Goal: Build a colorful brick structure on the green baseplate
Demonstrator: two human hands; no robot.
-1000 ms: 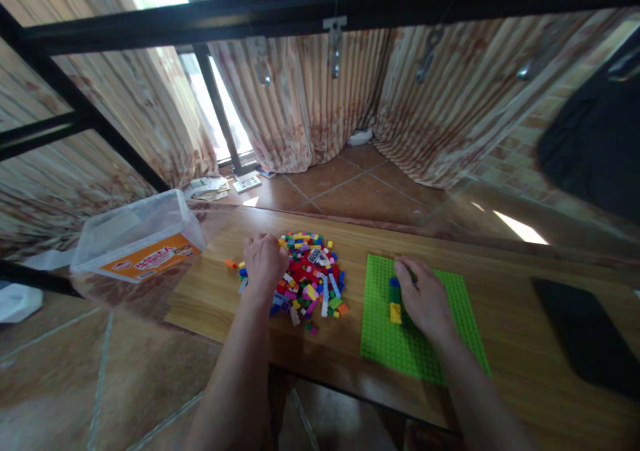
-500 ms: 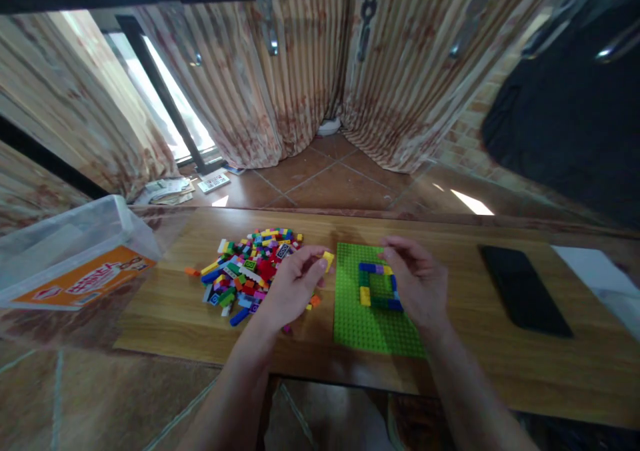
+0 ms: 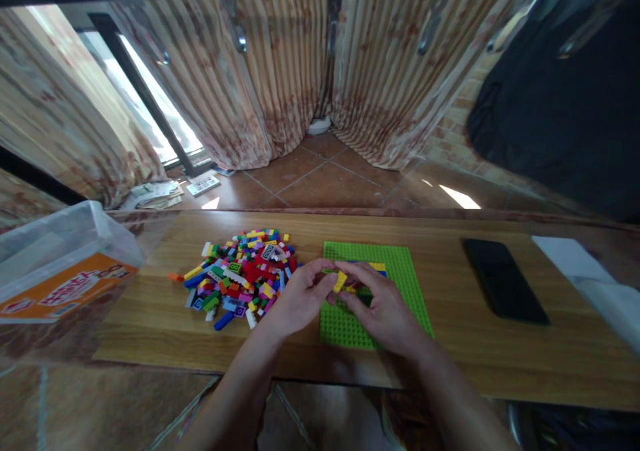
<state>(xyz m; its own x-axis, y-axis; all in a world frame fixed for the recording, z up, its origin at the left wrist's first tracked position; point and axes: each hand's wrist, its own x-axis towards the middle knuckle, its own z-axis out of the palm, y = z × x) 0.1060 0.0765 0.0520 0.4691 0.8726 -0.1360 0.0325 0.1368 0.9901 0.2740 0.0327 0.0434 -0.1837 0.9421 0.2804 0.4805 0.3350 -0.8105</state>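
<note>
Inside the bench's near edge, lightly steady the yellow brick your left hand pinches, your right hand grip being unclear.

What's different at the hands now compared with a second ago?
The left hand has left the brick pile and moved right, now pinching a yellow brick above the green baseplate. The right hand has come left to meet it; whether it grips the brick too is unclear. The baseplate still lies right of the pile, the black slab beyond it.
</note>
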